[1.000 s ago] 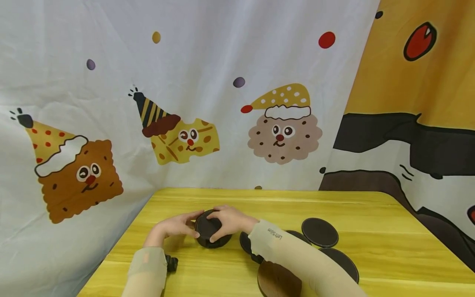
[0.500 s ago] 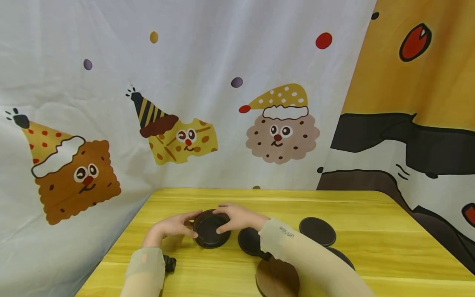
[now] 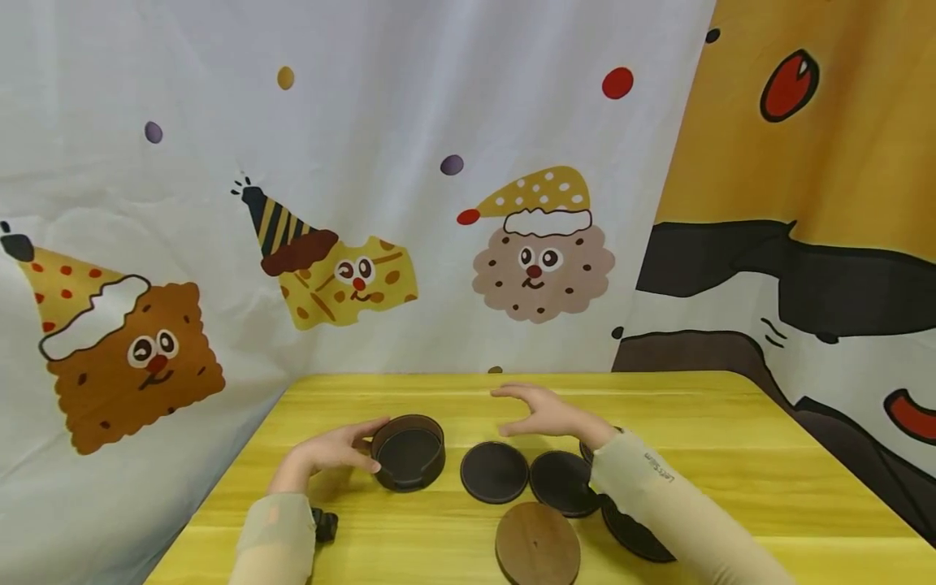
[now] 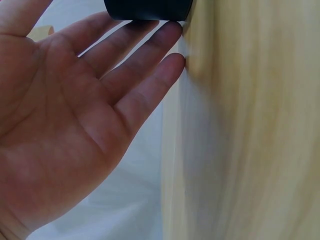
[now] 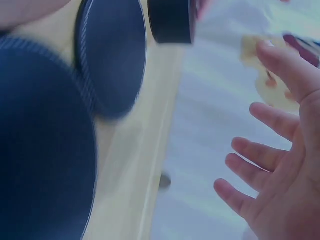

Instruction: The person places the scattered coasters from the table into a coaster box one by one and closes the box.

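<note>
A round black coaster holder (image 3: 433,470) with a notch in its front wall stands on the table; a dark disc-like surface shows inside. My left hand (image 3: 329,452) touches its left side with spread fingers. In the left wrist view, the straight fingertips (image 4: 172,32) meet the dark wall of the holder (image 4: 147,9). Away to the right, my right hand (image 3: 544,413) hovers above the table with its fingers apart, holding nothing. Below it lie black round coasters (image 3: 494,472), several in number, some partly covered by the right sleeve. The right wrist view shows two coasters (image 5: 117,55) close up.
A brown round disc (image 3: 537,543) lies near the front of the yellow wood-grain table (image 3: 409,536). A black wrist device (image 3: 325,525) sits by the left sleeve. Behind the table hangs a cloth (image 3: 409,203) printed with cartoon biscuits and cheese.
My right hand has let go at the holder and moved right, leaving its inside in plain view. My left hand stays at the holder's side. The head view has turned slightly right.
</note>
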Available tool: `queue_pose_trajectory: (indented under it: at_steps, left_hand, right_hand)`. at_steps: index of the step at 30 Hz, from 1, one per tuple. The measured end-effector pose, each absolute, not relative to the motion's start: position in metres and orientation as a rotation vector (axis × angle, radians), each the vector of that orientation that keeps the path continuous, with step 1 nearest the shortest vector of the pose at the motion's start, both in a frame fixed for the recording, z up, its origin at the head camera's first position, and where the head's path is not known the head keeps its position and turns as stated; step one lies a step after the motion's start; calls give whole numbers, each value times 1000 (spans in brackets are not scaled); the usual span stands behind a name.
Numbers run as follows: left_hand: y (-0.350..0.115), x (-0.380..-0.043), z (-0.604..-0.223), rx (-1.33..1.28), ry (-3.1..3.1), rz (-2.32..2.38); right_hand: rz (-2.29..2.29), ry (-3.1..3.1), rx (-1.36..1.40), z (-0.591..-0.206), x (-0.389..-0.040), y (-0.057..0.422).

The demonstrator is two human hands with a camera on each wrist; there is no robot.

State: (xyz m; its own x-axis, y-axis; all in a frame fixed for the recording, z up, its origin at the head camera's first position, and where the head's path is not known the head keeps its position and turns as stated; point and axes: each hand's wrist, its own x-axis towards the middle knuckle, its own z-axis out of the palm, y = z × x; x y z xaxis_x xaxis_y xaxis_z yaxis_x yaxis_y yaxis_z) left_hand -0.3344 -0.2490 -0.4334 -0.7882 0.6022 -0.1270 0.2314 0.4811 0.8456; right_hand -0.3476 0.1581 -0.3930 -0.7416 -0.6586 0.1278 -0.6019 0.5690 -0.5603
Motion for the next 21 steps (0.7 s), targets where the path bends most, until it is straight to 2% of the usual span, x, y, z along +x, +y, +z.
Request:
queue_pose_trajectory:
  at_steps: [11, 21]
  left_hand:
    - [-248, -334, -433, 716, 2296, 1246]
    - [-248, -333, -431, 731, 2288, 1245]
  right_hand:
    - [-1050, 2721, -852, -423, -333, 264]
    - [-953, 2750, -709, -440, -320, 299]
